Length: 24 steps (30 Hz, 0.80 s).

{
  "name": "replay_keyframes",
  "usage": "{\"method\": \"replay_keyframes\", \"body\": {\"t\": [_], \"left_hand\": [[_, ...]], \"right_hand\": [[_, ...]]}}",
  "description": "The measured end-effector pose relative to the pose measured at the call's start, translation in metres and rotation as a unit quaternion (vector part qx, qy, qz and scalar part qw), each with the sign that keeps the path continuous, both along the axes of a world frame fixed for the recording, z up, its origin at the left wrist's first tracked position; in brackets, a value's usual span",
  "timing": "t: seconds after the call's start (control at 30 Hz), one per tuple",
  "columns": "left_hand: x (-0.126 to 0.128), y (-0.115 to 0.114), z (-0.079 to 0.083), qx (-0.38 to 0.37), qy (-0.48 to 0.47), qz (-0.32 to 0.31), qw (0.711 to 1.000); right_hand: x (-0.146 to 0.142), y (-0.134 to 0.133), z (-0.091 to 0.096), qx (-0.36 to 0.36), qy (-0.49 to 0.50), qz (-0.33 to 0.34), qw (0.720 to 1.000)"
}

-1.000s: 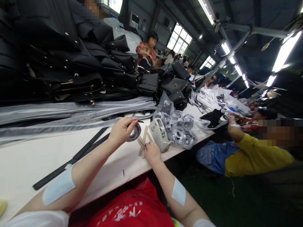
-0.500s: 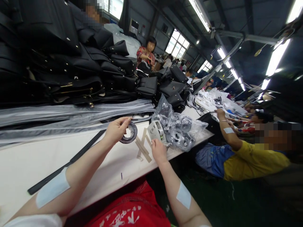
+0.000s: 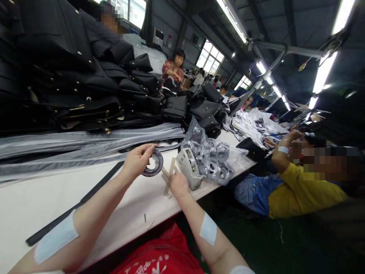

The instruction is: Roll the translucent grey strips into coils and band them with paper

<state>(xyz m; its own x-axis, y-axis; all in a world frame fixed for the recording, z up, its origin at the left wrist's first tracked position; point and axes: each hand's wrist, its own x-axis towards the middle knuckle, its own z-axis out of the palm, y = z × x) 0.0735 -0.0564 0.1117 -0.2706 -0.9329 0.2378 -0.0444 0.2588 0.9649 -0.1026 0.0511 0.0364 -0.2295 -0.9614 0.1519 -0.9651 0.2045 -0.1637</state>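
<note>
My left hand (image 3: 137,161) is closed on a grey roll of tape (image 3: 154,163), held upright a little above the white table (image 3: 34,198). My right hand (image 3: 178,184) rests near the table's front edge with its fingers pinched on beige strips (image 3: 167,179) that lie crossed on the table. A grey-white tape dispenser (image 3: 188,167) stands just right of that hand.
A clear plastic bag of tape rolls (image 3: 212,156) lies right of the dispenser. Black handbags (image 3: 114,91) are piled along the far side over grey strips (image 3: 85,140). A long black strap (image 3: 76,205) crosses the table. A person in a yellow top (image 3: 302,190) sits at right.
My right hand has drawn back from the dispenser to the beige strips. The left hand keeps the tape roll in about the same place. The person at right has raised an arm.
</note>
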Motion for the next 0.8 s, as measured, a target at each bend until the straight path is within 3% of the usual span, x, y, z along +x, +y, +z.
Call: {"method": "replay_keyframes", "body": {"t": [0.23, 0.37, 0.53, 0.67, 0.8], "left_hand": [[0.003, 0.003, 0.007, -0.011, 0.003, 0.011, 1.000], [0.003, 0.004, 0.007, -0.017, -0.002, 0.000, 1.000], [0.006, 0.001, 0.008, -0.031, -0.026, 0.005, 0.999], [0.009, -0.001, 0.010, -0.034, -0.027, 0.030, 0.999], [0.009, -0.002, 0.011, -0.032, -0.026, 0.042, 0.998]], "right_hand": [[0.002, -0.005, 0.000, 0.027, 0.055, -0.017, 0.998], [-0.005, -0.004, 0.000, -0.006, 0.041, -0.058, 0.997], [-0.020, 0.004, 0.018, -0.060, 0.022, -0.094, 0.994], [-0.020, 0.022, 0.027, -0.115, 0.023, -0.041, 0.992], [0.000, 0.049, 0.005, -0.059, 0.076, 0.079, 0.992]]}}
